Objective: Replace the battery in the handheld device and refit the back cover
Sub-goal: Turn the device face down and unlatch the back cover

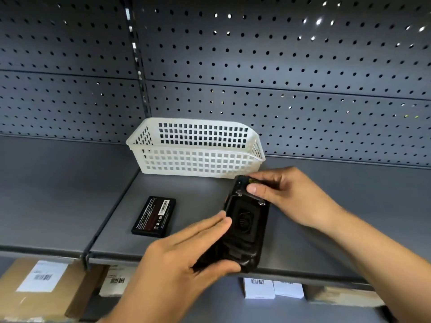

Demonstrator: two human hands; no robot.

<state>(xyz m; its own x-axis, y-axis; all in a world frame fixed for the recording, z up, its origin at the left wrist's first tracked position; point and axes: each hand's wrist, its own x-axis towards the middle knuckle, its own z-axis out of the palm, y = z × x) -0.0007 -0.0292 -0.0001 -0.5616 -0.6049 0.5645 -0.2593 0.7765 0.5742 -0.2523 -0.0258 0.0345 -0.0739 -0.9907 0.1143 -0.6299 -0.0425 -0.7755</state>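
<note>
A black handheld device [245, 224] lies back-up above the grey shelf [70, 194], its back cover in place over the body. My left hand [184, 257] grips its near end, fingers along the left side and thumb under the bottom edge. My right hand [286, 194] pinches the far end, thumb pressing on top near the two metal clips. A loose black battery [154, 216] with a white barcode label lies flat on the shelf, to the left of the device and apart from both hands.
A white perforated plastic basket [198, 159] stands behind the device against the grey pegboard wall [279, 66]. Below the shelf's front edge are a brown cardboard box [42, 287] with a label and small white boxes [272, 289].
</note>
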